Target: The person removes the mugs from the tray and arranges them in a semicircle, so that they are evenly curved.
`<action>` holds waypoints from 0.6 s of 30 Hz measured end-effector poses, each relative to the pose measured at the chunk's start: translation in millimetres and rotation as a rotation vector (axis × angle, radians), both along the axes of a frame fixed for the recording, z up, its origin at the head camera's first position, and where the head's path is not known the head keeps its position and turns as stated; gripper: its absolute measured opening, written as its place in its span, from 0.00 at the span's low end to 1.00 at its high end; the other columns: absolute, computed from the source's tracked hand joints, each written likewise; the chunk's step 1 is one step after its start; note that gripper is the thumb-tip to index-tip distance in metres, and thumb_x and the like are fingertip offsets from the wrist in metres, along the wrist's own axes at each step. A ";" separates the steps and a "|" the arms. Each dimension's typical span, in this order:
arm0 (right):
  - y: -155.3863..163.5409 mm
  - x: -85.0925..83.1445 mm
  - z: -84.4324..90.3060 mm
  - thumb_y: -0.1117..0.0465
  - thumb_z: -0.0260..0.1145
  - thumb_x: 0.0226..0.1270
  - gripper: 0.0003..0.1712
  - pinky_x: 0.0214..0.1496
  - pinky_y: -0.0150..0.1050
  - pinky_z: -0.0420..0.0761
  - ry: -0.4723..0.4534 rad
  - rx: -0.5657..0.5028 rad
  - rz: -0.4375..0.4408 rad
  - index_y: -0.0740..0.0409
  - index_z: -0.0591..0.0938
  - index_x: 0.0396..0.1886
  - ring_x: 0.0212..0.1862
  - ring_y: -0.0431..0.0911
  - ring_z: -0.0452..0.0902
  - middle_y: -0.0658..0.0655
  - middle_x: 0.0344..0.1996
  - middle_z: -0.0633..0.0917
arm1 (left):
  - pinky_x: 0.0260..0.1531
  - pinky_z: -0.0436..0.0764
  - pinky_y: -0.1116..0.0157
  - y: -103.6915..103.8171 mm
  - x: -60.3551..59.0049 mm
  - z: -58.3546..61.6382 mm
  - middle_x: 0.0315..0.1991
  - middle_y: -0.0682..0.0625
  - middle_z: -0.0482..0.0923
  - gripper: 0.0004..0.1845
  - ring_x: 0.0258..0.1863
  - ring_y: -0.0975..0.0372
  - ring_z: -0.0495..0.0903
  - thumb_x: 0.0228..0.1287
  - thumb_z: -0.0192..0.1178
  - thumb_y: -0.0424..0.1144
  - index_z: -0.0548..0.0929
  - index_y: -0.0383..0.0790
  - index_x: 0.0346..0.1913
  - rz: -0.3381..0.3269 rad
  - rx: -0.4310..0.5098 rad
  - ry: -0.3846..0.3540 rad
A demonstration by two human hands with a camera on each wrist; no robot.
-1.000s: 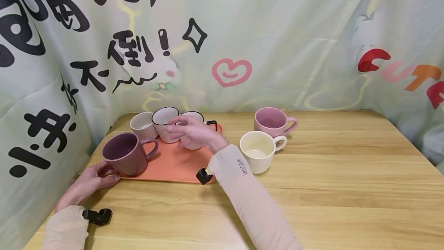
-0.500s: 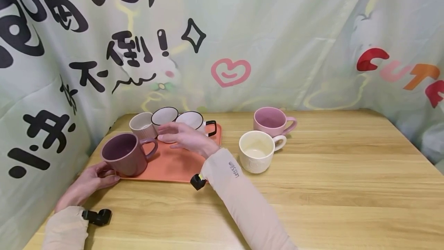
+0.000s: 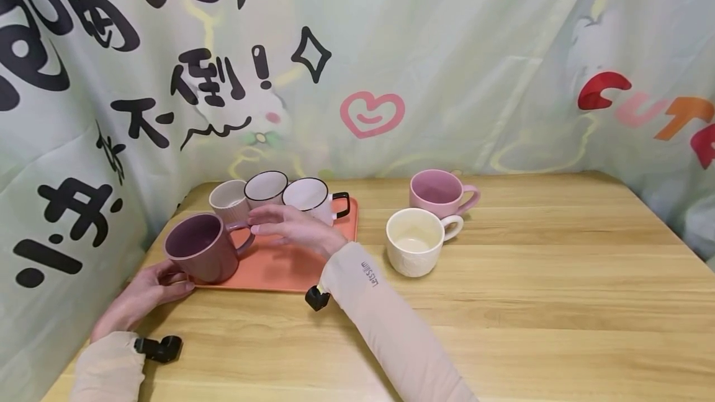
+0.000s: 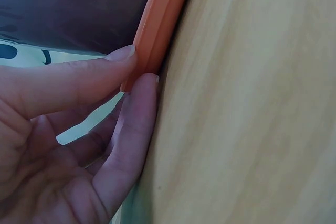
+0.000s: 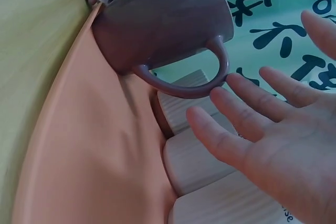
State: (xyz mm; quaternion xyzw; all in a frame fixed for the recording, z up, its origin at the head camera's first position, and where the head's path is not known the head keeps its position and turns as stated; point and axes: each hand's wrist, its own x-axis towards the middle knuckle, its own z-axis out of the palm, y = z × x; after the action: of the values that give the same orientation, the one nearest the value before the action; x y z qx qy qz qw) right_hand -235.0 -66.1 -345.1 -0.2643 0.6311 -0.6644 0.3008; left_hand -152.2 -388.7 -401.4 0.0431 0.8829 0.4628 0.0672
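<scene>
At the near left corner of an orange tray [image 3: 279, 268], my left hand [image 3: 148, 293] pinches the rim, thumb on one side and a finger on the other, as the left wrist view shows. A dark purple mug [image 3: 203, 250] stands upright on that corner, its handle pointing right. My right hand [image 3: 296, 228] hovers over the tray with fingers extended. Its fingertips [image 5: 219, 94] are at the mug's handle; whether they touch it I cannot tell. Behind stand a ribbed pale cup [image 3: 229, 200] and two black-rimmed white mugs, one left [image 3: 266, 188] and one right [image 3: 306, 196].
Right of the tray, a cream mug [image 3: 414, 247] and a pink mug [image 3: 437, 196] stand on the wooden table [image 3: 536, 290], handles to the right. A printed curtain [image 3: 447, 67] closes off the back and left side.
My right hand has moved left and nearer, from in front of the white mugs to the purple mug's handle. My left hand and the mugs have stayed in place.
</scene>
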 end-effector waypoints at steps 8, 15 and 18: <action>-5.8 -2.6 -4.6 0.64 0.63 0.74 0.29 0.70 0.54 0.69 -0.013 -0.025 -0.026 0.64 0.71 0.72 0.59 0.39 0.76 0.54 0.65 0.77 | 0.40 0.80 0.73 0.8 0.5 0.2 0.50 0.35 0.81 0.26 0.42 0.74 0.79 0.65 0.66 0.27 0.70 0.15 0.60 0.010 -0.005 0.003; -12.1 -2.7 -8.7 0.64 0.65 0.72 0.29 0.65 0.51 0.75 0.044 0.020 -0.048 0.66 0.72 0.70 0.55 0.43 0.78 0.56 0.63 0.78 | 0.39 0.80 0.74 1.3 0.2 1.1 0.50 0.35 0.81 0.25 0.40 0.75 0.79 0.66 0.66 0.28 0.70 0.17 0.60 0.022 -0.015 -0.016; -13.9 -1.9 -8.4 0.64 0.66 0.71 0.29 0.62 0.50 0.78 0.066 0.048 -0.060 0.66 0.73 0.69 0.51 0.42 0.79 0.53 0.56 0.81 | 0.39 0.80 0.74 1.0 -0.1 1.0 0.49 0.35 0.82 0.24 0.40 0.75 0.79 0.65 0.66 0.27 0.71 0.16 0.59 0.018 -0.021 -0.003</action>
State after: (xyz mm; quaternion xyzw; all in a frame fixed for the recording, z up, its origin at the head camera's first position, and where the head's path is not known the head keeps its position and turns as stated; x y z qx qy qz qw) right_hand -236.9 -80.0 -353.6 -0.2597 0.6641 -0.6486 0.2663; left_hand -152.3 -387.7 -400.4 0.0335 0.8879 0.4541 0.0649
